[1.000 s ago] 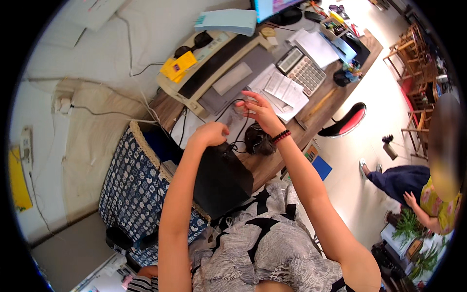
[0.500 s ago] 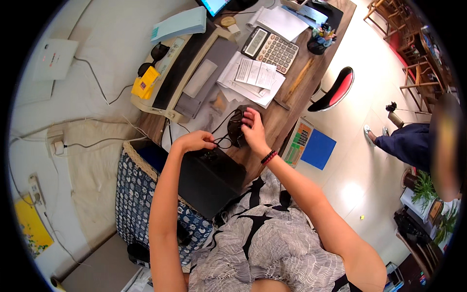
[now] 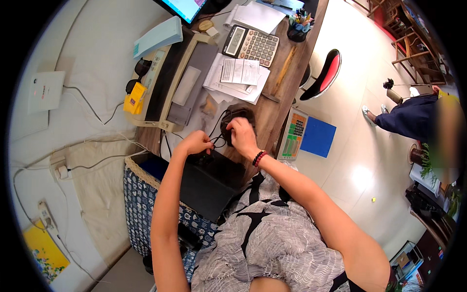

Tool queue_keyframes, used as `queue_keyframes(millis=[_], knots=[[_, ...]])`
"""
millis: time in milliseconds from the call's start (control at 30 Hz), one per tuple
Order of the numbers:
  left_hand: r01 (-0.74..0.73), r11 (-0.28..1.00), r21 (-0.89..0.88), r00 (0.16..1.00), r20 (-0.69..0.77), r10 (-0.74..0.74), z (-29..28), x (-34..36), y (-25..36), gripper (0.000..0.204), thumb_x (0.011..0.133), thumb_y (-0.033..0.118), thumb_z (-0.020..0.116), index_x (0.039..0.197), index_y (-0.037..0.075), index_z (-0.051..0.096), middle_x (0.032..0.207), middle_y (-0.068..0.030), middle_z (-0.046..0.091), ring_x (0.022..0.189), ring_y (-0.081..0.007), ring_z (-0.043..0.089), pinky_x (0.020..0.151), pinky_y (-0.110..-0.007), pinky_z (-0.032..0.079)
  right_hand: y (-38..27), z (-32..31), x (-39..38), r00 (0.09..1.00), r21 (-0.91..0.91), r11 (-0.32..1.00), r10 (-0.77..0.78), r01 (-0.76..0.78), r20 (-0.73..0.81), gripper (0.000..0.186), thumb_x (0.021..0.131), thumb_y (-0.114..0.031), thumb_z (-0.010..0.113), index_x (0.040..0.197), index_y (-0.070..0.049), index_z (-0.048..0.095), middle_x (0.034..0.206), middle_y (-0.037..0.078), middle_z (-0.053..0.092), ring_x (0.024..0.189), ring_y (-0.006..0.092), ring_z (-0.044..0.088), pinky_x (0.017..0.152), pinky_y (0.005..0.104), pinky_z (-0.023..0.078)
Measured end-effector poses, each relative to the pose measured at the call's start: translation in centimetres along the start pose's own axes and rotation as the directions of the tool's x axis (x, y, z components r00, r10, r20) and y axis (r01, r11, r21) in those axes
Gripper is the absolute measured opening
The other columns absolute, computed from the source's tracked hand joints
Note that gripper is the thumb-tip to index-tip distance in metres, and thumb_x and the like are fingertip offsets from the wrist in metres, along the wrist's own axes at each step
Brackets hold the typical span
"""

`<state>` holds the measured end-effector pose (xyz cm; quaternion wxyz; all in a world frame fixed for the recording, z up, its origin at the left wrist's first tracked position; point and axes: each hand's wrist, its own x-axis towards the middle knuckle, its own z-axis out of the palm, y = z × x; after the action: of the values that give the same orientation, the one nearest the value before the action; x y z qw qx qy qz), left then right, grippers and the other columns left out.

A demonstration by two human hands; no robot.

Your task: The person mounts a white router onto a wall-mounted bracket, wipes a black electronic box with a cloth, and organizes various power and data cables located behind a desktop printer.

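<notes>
My left hand (image 3: 196,143) pinches a loop of thin black cord (image 3: 218,141) above the near end of the desk. The cord runs up to a dark brown, soft-looking bundle (image 3: 243,113), whose exact kind I cannot make out. Over that bundle, my right hand (image 3: 242,137) has its fingers curled in against it; they partly cover it. A black flat panel (image 3: 206,190) lies below both hands, with a dark glossy part beside it.
Beyond the hands stand a beige printer (image 3: 168,87), a large calculator (image 3: 250,45), papers (image 3: 238,78) and a pen holder (image 3: 298,29). A hammer (image 3: 282,73) lies along the desk's right side. Right of the desk are a scale (image 3: 294,134) and a red-black chair (image 3: 325,73). Another person (image 3: 413,114) is far right.
My right hand has shifted slightly down and left, uncovering more of the dark brown bundle. My left hand still pinches the cord. The whole view has also shifted a little.
</notes>
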<state>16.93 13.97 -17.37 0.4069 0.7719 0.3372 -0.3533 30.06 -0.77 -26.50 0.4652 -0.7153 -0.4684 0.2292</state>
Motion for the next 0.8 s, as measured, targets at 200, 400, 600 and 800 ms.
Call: queue_keyframes(millis=[200, 400, 600, 800], knots=[[0.016, 0.909, -0.416, 0.988, 0.144, 0.049, -0.1, 1.0, -2.0, 0.021, 0.09, 0.023, 0.058, 0.08, 0.007, 0.067, 0.08, 0.0015, 0.066, 0.068, -0.0084, 0.053, 0.061, -0.026, 0.041, 1.4, -2.4, 1.2, 0.982, -0.324, 0.935, -0.091, 0.142, 0.167, 0.076, 0.064, -0.014, 0.079, 0.13, -0.012, 0.043, 0.128, 0.011, 0.044, 0.114, 0.0327, 0.044, 0.093, 0.0464, 0.038], [-0.047, 0.835, -0.548, 0.971, 0.169, 0.166, -0.3, 0.2, -3.0, 0.017, 0.092, 0.021, 0.058, 0.092, 0.006, 0.066, 0.076, 0.0031, 0.061, 0.066, -0.0073, 0.048, 0.06, -0.023, 0.038, 1.9, 0.7, 2.0, 0.973, -0.616, 0.769, -0.033, 0.171, 0.228, 0.022, 0.081, -0.019, 0.057, 0.1, -0.01, 0.055, 0.095, 0.013, 0.056, 0.08, 0.0285, 0.062, 0.061, 0.0418, 0.051], [0.049, 0.725, -0.687, 0.988, 0.138, 0.063, -0.2, 0.1, -4.0, 0.017, 0.089, 0.009, 0.059, 0.103, 0.005, 0.067, 0.077, 0.0023, 0.065, 0.061, -0.0043, 0.047, 0.054, -0.019, 0.035, 4.8, -0.5, 3.1, 0.969, 0.067, 0.972, 0.217, -0.226, 0.118, 0.023, 0.077, -0.018, 0.064, 0.084, 0.003, 0.059, 0.083, 0.019, 0.06, 0.079, 0.0355, 0.062, 0.067, 0.0407, 0.051], [0.035, 0.848, -0.528, 0.997, 0.078, 0.007, 0.3, 0.9, -3.0, 0.012, 0.086, 0.006, 0.058, 0.093, 0.003, 0.068, 0.074, -0.0013, 0.064, 0.058, -0.0076, 0.048, 0.054, -0.023, 0.037, -0.8, -5.4, -0.8, 0.68, 0.684, 0.091, 0.265, -0.724, 0.684, 0.022, 0.084, -0.016, 0.055, 0.104, -0.007, 0.06, 0.101, 0.002, 0.061, 0.097, 0.0104, 0.055, 0.083, 0.024, 0.046]])
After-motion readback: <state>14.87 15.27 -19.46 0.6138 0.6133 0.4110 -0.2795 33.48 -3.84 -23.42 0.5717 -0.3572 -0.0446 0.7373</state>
